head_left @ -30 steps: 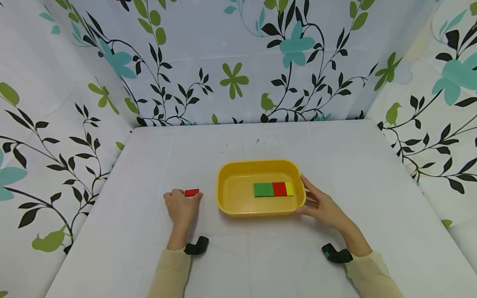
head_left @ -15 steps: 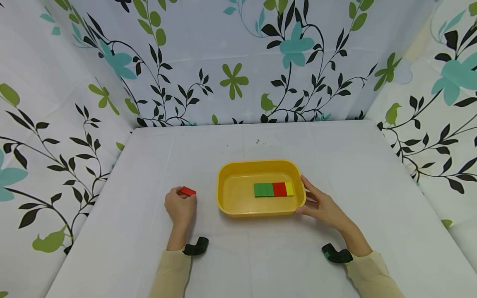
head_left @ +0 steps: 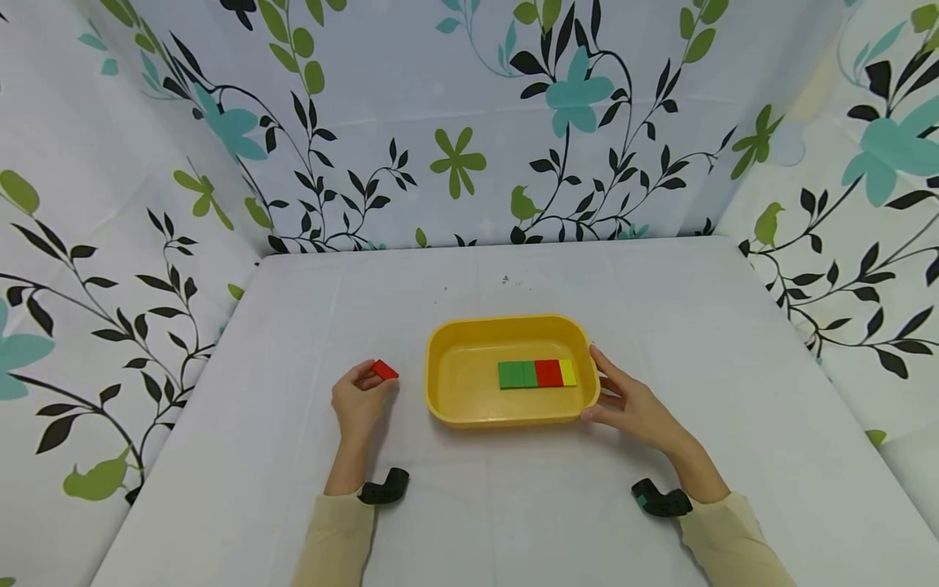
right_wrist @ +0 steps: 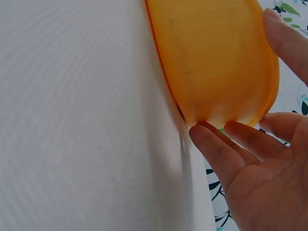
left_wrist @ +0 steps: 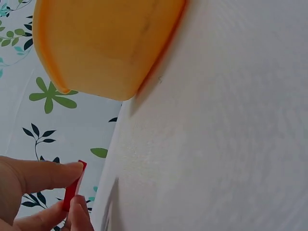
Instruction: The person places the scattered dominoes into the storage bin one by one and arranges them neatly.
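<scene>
Between thumb and fingertips my left hand (head_left: 359,401) pinches a small thin red tile (head_left: 385,369), a little left of a yellow tray (head_left: 462,379). The left wrist view shows that red tile (left_wrist: 72,190) edge-on, held above the table. At the tray's right end, my right hand (head_left: 634,412) holds the outer wall, thumb at the near corner and fingers along the side. Inside the tray, green tiles (head_left: 517,375), a red tile (head_left: 548,373) and a narrow yellow tile (head_left: 568,372) lie side by side in one row.
A white cloth covers the table (head_left: 469,514). Patterned curtain (head_left: 455,122) stands at the back and both sides. Small dark specks (head_left: 506,280) lie beyond the tray. A dark band (head_left: 385,487) sits at each wrist.
My left hand has lifted the red tile, turned it in the fingers and shifted slightly right with it. The right hand and tray stay in place.
</scene>
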`<state>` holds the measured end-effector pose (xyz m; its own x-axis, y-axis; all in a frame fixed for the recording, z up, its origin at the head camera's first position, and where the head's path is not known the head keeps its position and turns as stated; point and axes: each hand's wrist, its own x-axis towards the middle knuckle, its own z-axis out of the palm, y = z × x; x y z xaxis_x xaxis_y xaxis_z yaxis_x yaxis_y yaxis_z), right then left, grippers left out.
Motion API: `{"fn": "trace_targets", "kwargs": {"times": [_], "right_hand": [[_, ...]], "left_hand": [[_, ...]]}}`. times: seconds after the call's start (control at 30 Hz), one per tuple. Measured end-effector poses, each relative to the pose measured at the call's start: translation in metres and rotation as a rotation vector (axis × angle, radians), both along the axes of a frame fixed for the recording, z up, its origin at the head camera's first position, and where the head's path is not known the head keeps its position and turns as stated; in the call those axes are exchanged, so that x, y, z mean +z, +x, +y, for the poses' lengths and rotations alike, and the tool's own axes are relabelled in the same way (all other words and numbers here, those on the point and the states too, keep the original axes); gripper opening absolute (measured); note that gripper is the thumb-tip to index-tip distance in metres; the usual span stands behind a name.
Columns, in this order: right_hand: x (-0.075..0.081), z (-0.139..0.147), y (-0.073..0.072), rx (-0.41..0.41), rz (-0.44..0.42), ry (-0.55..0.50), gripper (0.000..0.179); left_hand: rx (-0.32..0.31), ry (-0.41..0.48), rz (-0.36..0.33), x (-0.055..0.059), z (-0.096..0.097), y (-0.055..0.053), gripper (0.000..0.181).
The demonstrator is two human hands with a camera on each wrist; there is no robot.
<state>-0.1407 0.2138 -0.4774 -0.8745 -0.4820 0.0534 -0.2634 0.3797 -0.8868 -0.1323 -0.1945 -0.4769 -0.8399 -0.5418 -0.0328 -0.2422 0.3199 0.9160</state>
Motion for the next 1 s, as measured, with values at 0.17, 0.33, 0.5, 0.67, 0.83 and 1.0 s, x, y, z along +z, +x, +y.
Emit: {"fn": "trace_targets", "kwargs": {"times": [0.17,0.33,0.5,0.67,0.83,1.0], "right_hand": [[0.000,0.000,0.000,-0.002,0.001,0.002,0.093],[0.000,0.001,0.000,-0.006,-0.001,0.004,0.093],[0.001,0.002,0.000,-0.010,0.001,0.008,0.093],[0.001,0.002,0.000,-0.004,0.003,-0.004,0.093],[0.000,0.002,0.000,-0.001,0.005,-0.003,0.092],[0.000,0.001,-0.001,-0.003,0.007,-0.003,0.092]], "left_hand": [[-0.070,0.159,0.035,0.012,0.003,0.000,0.048],[-0.126,0.234,0.081,0.031,0.006,-0.003,0.048],[-0.219,0.231,0.105,0.052,0.013,-0.008,0.048],[-0.318,0.223,0.126,0.067,0.029,-0.016,0.048],[-0.397,0.202,0.113,0.070,0.045,-0.023,0.048],[-0.453,0.186,0.063,0.069,0.059,-0.029,0.048]]}}
